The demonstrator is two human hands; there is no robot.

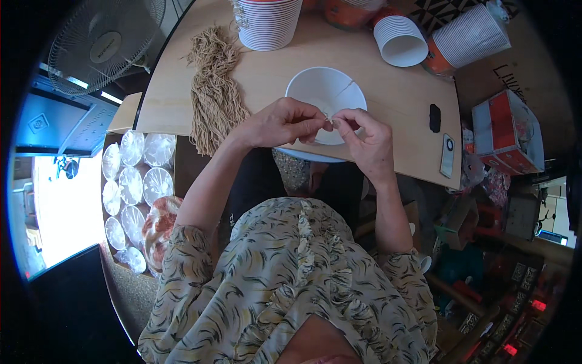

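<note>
A white paper bowl (321, 85) stands near the table's front edge, its mouth facing up. Over it, my left hand (285, 123) and my right hand (367, 141) meet, with thumbs and fingertips pinched together. Between them is a small pale bit, perhaps an end of cord, too small to make out. A thin line like a strand runs across the bowl's inner far wall. To the left of the bowl lies a long bundle of tan cords (213, 91), loosely heaped and reaching the table edge near my left forearm.
A tall stack of white bowls (268, 24) stands at the back. Farther right lie more stacked bowls (401, 41) and a wrapped stack (470, 36). A phone (447, 156) and a small black object (434, 117) rest at the table's right side. A carton (173, 182) of wrapped bowls sits left.
</note>
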